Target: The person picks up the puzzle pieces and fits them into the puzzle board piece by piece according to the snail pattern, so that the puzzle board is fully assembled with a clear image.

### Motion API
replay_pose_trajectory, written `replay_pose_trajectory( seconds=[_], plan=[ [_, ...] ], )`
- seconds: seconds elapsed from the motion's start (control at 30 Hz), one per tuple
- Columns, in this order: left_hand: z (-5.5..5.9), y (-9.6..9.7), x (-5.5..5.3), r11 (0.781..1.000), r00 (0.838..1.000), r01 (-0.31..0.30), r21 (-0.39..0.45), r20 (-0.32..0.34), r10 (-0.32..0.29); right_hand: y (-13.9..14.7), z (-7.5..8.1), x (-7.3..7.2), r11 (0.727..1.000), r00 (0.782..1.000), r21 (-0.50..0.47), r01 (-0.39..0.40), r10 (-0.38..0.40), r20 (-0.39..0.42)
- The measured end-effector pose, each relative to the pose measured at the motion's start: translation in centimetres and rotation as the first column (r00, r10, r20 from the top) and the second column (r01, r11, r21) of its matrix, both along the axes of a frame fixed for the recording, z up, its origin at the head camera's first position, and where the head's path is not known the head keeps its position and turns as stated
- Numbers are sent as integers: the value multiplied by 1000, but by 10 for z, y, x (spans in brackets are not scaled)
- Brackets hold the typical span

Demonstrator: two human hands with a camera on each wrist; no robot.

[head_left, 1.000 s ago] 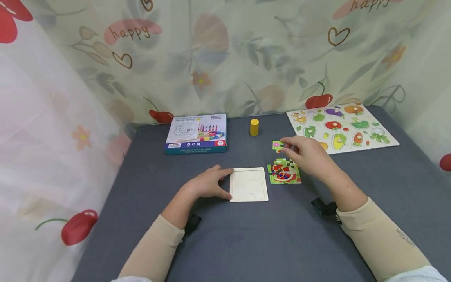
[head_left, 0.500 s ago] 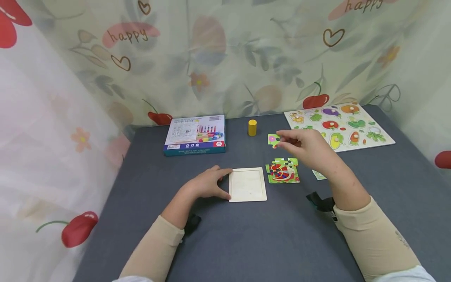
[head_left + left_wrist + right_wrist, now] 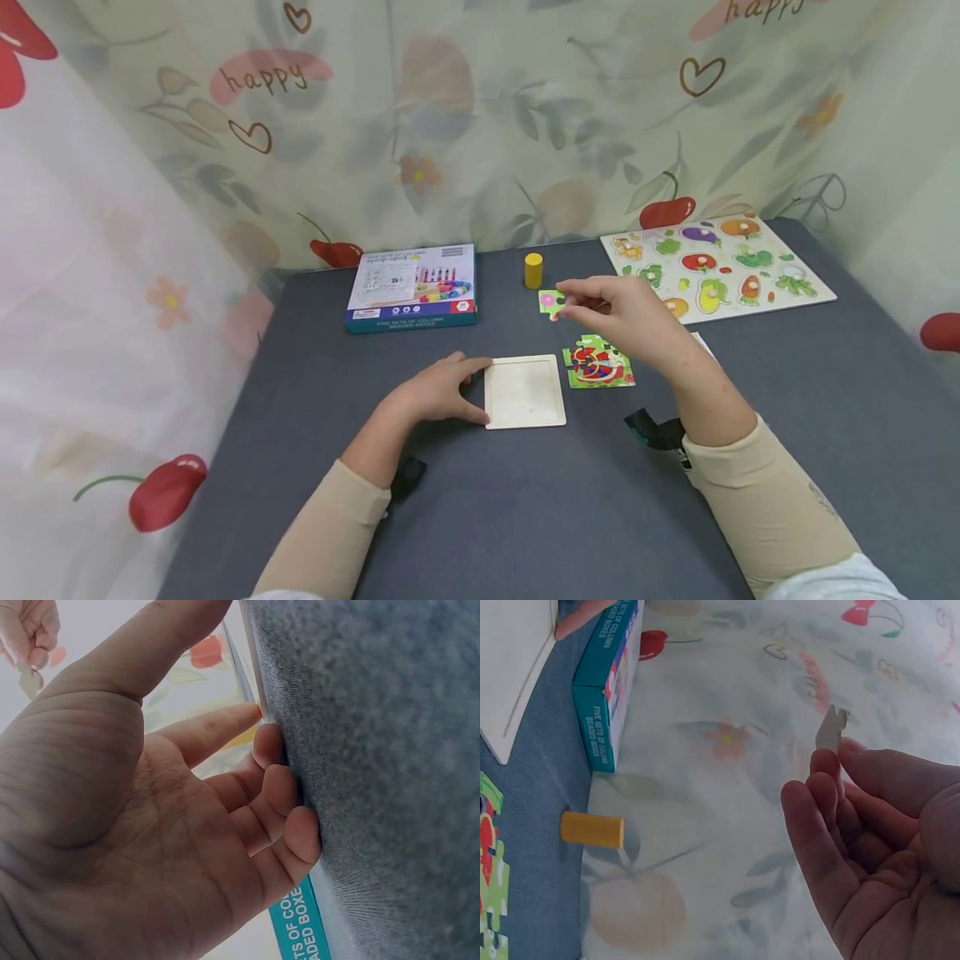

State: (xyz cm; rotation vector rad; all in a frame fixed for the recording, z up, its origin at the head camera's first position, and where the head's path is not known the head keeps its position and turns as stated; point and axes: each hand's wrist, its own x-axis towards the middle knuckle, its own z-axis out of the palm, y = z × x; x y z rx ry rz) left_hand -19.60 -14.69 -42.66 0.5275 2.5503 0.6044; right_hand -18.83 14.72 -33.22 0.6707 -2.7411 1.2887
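Observation:
Raised above the table, my right hand (image 3: 626,317) pinches a green jigsaw piece (image 3: 550,302) with a pink flower. The right wrist view shows the piece's pale side between thumb and fingers. A square wooden puzzle tray (image 3: 525,392) lies flat, its recess bare. At its left edge my left hand (image 3: 438,389) touches the upper and lower corners with index finger and thumb spread. In the left wrist view the other fingers (image 3: 281,791) bend against the cloth. Right of the tray lie several joined jigsaw pieces (image 3: 600,367) in green and red, beneath my right hand.
Behind stand a puzzle box (image 3: 412,287) and a yellow cylinder (image 3: 533,271). A vegetable picture board (image 3: 720,267) lies back right. A white-edged item (image 3: 703,343) is mostly hidden by my right forearm. A printed curtain (image 3: 450,125) closes the back of the grey table.
My right hand has lifted the jigsaw piece and carried it leftward, away from over the joined pieces. The left hand stays at the tray's edge.

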Motion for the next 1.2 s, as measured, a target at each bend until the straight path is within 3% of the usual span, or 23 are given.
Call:
replay_pose_trajectory(
  seconds=[0.5,0.9,1.2],
  plan=[
    [1,0,2,1000,1000,14,-2,-7,-14,-34,-30,1,994,995,-53,-100,98,-32],
    [-1,-3,-2,1000,999,26,3,-22,-26,-52,-54,-8,986,986,60,-157,153,69],
    [1,-3,-2,999,999,32,8,-13,-32,-59,-73,-14,988,980,50,-147,139,144]
  ],
)
